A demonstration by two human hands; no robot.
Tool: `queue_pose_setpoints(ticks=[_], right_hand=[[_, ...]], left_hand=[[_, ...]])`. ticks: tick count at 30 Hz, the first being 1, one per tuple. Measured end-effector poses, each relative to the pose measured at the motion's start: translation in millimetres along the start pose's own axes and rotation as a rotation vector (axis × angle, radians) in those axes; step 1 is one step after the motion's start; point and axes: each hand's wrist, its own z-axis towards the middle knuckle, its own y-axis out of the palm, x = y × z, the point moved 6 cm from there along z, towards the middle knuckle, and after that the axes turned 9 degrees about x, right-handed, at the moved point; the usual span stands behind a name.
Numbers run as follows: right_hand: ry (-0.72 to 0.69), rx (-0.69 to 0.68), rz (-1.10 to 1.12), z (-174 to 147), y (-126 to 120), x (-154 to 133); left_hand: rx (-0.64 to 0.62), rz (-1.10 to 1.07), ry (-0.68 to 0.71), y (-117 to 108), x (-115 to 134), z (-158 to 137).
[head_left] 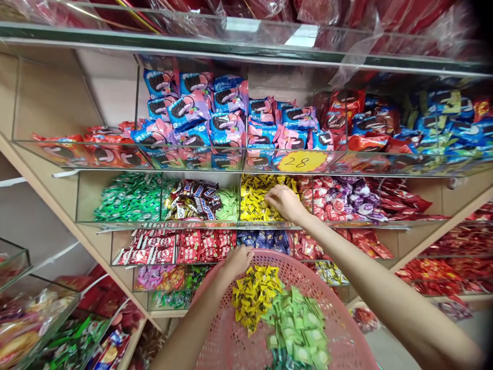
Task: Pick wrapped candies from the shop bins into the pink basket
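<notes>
My left hand (pixel 238 260) grips the upper rim of a pink perforated plastic basket (pixel 342 300), its fingers wrapped over the edge. Inside the basket lie yellow-wrapped candies (pixel 256 295), a heap of light green packets (pixel 300 324) and some dark green ones (pixel 295 359). My right hand (pixel 285 202) reaches into a shelf compartment of yellow-wrapped candies (pixel 252 198). Its fingers are curled closed among them, and what lies under the palm is partly hidden.
Left of the yellow compartment are Snickers bars (pixel 206 198) and green packets (pixel 131 198); red and purple candies (pixel 364 195) lie to its right. Wrapped cookies (pixel 192 110) fill the shelf above, behind a clear front with a yellow "28" tag (pixel 302 161). Lower shelves hold red packets (pixel 196 244).
</notes>
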Motion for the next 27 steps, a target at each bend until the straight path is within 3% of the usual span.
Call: queue_pose_setpoints(ticks=[3,6,8,11,13,19,27], right_hand=[[0.013,0.166,0.156,-8.3,-31.6,-14.8],[-0.026,0.091,0.352,-34.1,-39.4,-38.4],[-0.068,-0.101,0.431,-61.0,-23.0,-52.9],[-0.118,-0.410,0.424,-107.3,21.8,-63.4],[-0.121,-0.516,0.359,-131.2,52.0,-62.6],[-0.131,-0.465,0.265,-156.9,105.1,-62.1],[-0.011,-0.381,0.200,-168.9,129.3,-47.9]], left_hand=[[-0.005,0.000,0.003,-0.4,0.9,-0.5],[-0.007,-0.013,-0.007,-2.1,2.2,-1.2],[-0.022,-0.009,-0.019,-2.7,3.0,-1.6],[-0.033,-0.012,-0.007,-2.7,4.1,-1.8],[-0.019,-0.016,0.011,-1.9,3.4,-1.5],[-0.011,-0.028,0.015,3.9,-3.3,0.3],[-0.007,-0.036,0.018,-0.1,-0.9,0.9]])
